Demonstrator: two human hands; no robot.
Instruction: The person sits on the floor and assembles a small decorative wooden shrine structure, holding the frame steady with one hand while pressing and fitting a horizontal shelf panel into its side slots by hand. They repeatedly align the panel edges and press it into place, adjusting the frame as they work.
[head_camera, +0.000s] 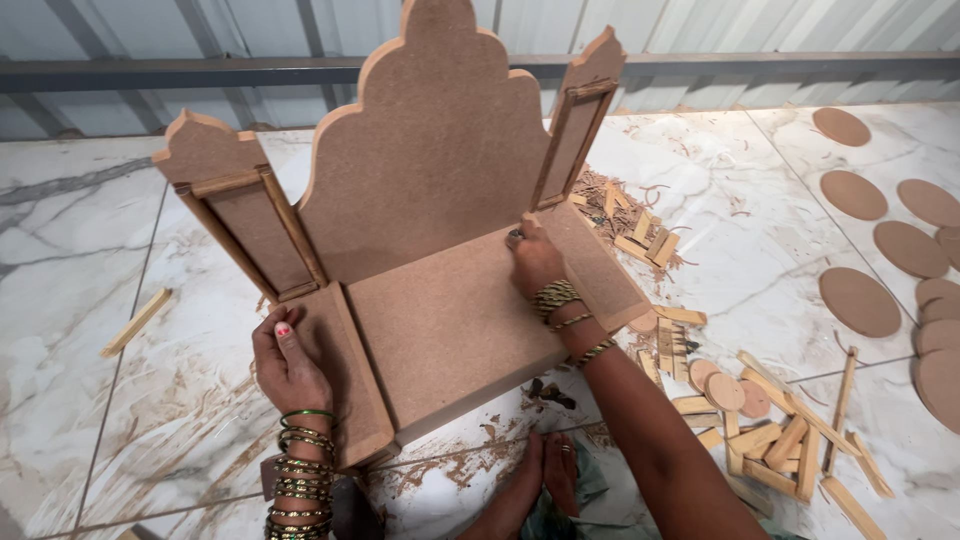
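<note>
The brown fibreboard shrine frame with scalloped back panel (430, 200) stands on the white marble floor (90, 300). Left hand (288, 365), its grip open, lies flat on the frame's left base wing; keep it pressing down. Right hand (535, 262) pinches closed at the frame's right upright (contents too small to tell); work with steady, light pressure.

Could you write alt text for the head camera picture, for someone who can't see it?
Seen from above, a person's left hand and right hand, both wrists in bangles, rest on a brown fibreboard shrine-like frame with a scalloped back, standing on a marble floor. Wooden strips and round board discs lie scattered to the right.
</note>
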